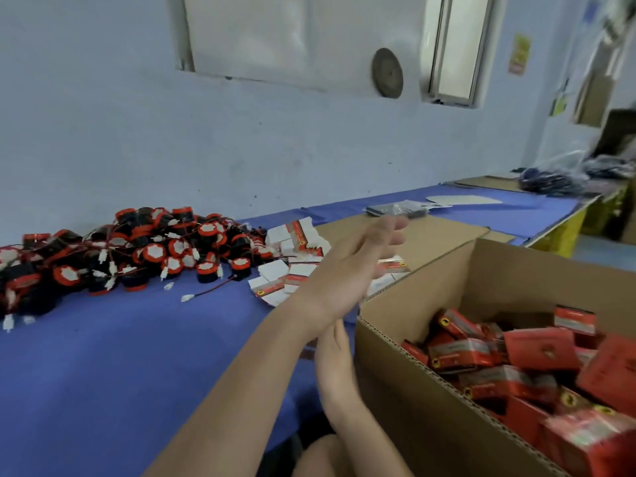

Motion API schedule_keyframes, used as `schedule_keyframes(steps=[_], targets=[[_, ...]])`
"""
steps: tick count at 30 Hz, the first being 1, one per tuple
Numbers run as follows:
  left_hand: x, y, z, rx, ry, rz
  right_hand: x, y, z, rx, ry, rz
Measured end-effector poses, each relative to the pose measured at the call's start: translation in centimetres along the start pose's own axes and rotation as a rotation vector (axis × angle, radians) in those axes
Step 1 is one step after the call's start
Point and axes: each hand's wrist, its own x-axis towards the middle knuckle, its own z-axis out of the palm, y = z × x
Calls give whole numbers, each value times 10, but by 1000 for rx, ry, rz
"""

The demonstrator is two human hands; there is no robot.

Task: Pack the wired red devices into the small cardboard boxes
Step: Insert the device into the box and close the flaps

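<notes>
Over the blue table [103, 373] | left hand [344, 273] empty, fingers straight | right hand [335, 359] empty, relaxed | wired red devices [137, 249] heaped left, small cardboard boxes [275, 273] beside | advice: coil wire before boxing

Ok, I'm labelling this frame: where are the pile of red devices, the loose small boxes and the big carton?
Pile of red devices [144, 253]: head view, middle of the heap.
Loose small boxes [275, 271]: head view, a white face.
Big carton [430, 418]: head view, outer left wall.

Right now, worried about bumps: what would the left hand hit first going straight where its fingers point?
Likely the big carton's folded-out flap, just ahead of the left hand; depth is unclear.
</notes>
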Motion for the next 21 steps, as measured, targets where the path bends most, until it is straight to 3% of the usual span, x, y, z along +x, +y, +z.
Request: schedule_keyframes(steps=[3,12,18,21], targets=[[-16,-34,-41,114,159,-75,5,7,21,-30,-51,-53],[-72,-144,-189,504,350,-449,62,36,100,-337,-222,-15],[-66,-184,-258,631,402,-570,116,52,117,-911,-121,-223],[-43,-205,-279,708,430,-557,139,58,120,-1024,-63,-256]])
